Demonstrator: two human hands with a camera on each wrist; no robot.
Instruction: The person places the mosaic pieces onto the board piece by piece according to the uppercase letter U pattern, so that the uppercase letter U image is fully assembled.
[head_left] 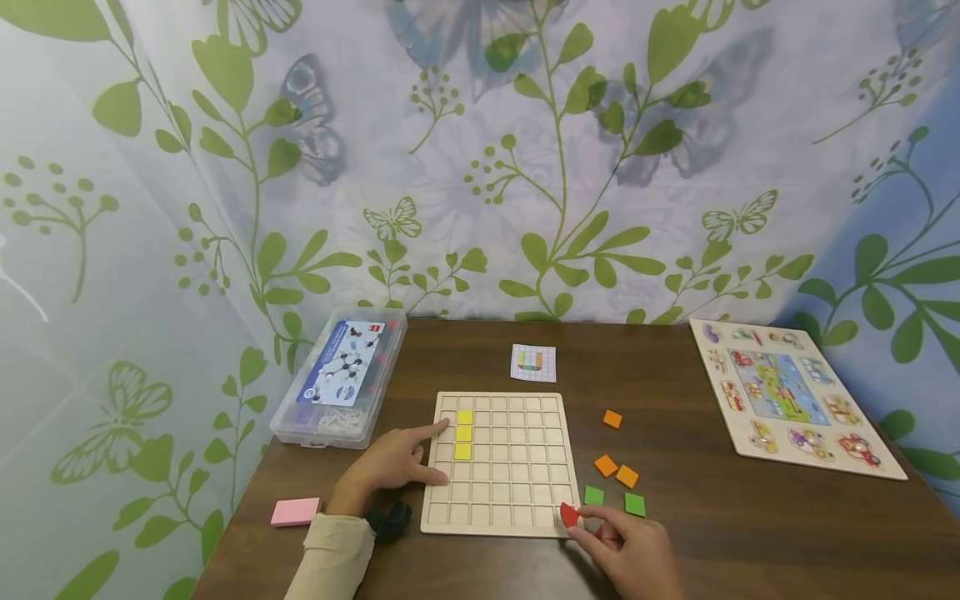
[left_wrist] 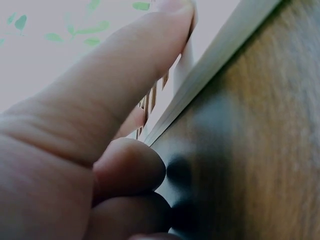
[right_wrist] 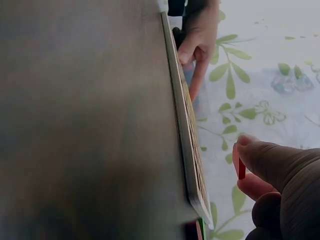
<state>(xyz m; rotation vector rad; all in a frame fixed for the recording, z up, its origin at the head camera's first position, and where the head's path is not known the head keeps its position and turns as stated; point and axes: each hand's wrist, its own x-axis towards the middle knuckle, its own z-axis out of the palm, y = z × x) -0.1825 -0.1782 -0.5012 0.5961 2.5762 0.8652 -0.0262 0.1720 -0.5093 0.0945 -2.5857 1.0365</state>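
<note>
The right hand (head_left: 630, 546) pinches a red tile (head_left: 569, 515) between thumb and fingers, just above the wooden grid board (head_left: 498, 508) at its 5 o'clock corner; in the right wrist view the tile (right_wrist: 241, 169) sits upright between the fingertips, apart from the board's edge (right_wrist: 182, 115). The left hand (head_left: 393, 460) rests with fingers mostly straight on the board's 9 o'clock edge, index finger stretched toward three yellow tiles (head_left: 464, 434) stacked in a column in the upper left cells.

At 3 o'clock from the board, three orange tiles (head_left: 612, 419) and two green tiles (head_left: 634, 504) lie loose on the desk (head_left: 675, 400), near the right hand. A small pattern card (head_left: 533, 363) lies at 12 o'clock, a clear plastic box (head_left: 341, 379) at 10 o'clock, a pink block (head_left: 296, 511) at 8 o'clock, and a picture puzzle board (head_left: 795, 396) well apart at 2 o'clock.
</note>
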